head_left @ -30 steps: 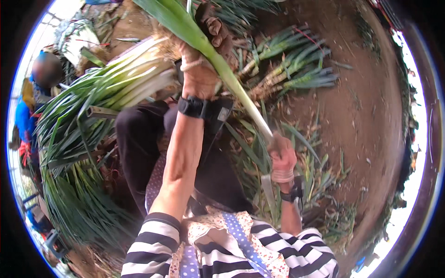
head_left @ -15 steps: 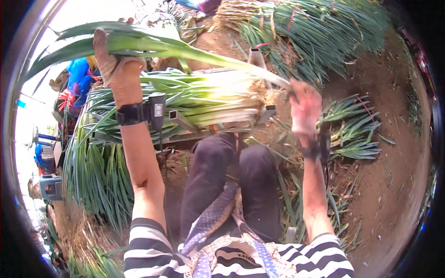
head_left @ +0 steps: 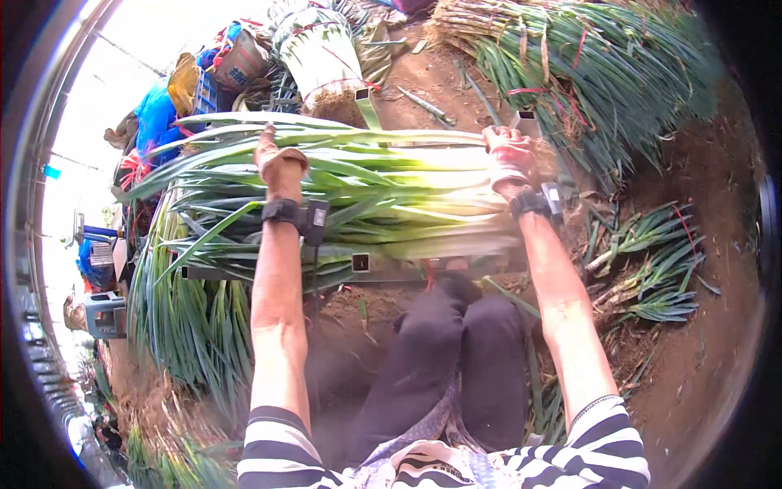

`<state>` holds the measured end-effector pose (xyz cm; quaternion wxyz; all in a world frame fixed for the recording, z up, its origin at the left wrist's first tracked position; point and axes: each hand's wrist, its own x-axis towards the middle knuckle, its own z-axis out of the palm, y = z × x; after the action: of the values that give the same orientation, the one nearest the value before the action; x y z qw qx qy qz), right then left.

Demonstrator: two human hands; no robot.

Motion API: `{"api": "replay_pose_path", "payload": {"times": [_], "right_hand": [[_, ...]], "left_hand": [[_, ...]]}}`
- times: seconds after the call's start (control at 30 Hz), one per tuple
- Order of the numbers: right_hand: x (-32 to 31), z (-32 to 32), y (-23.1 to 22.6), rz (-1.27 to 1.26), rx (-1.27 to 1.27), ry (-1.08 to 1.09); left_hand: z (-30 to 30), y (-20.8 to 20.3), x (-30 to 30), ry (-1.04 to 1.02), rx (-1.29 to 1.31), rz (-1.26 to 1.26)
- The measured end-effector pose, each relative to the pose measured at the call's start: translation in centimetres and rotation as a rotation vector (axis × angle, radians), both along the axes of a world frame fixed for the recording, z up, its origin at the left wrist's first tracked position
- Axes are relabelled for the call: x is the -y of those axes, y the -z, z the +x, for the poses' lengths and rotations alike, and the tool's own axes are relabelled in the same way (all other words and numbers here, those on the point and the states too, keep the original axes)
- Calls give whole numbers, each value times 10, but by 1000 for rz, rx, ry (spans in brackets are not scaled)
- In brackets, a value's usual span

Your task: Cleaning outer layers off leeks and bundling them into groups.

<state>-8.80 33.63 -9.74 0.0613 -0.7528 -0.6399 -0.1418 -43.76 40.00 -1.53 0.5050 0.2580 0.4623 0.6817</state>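
A thick pile of leeks lies crosswise on a metal frame, with white root ends to the right and green leaves to the left. My left hand, partly covered by a glove, is at the leaves of the leek along the pile's far side. Its thumb shows, while its other fingers are mostly hidden around the leaves. At the pile's far right, my right hand has its fingers closed over the white end of that same leek. Both wrists wear black straps.
Tied leeks with pale stems stand beyond the frame. A large heap of green onions lies at the far right, with a smaller bundle nearer. More leeks hang at the left, by a grey plastic object and blue bags.
Both hands have lowered the leek from above the frame onto the pile's far side. My left hand moved right and down, and my right hand moved slightly left. The view has shifted.
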Motion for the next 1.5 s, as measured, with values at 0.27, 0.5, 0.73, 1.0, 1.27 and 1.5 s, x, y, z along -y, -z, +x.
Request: {"api": "replay_pose_path", "payload": {"times": [0.27, 0.5, 0.73, 1.0, 1.27, 1.5], "right_hand": [[-25, -10, 30, -316, 127, -58], [-29, -1, 64, -251, 22, -19], [-30, -13, 63, -221, -110, -61], [-34, 4, 87, -157, -77, -64], [-22, 18, 85, -188, -36, -17], [-20, 19, 85, -194, -68, 29]], "left_hand": [[-27, 53, -39, -208, -97, -501], [-9, 17, -13, -428, -705, -168], [-56, 5, -12, 481, -2193, -66], [-125, -18, -32, 691, -1695, -471], [17, -1, -139, 931, -1645, -13], [62, 56, -145, 1506, -1765, 48]]}}
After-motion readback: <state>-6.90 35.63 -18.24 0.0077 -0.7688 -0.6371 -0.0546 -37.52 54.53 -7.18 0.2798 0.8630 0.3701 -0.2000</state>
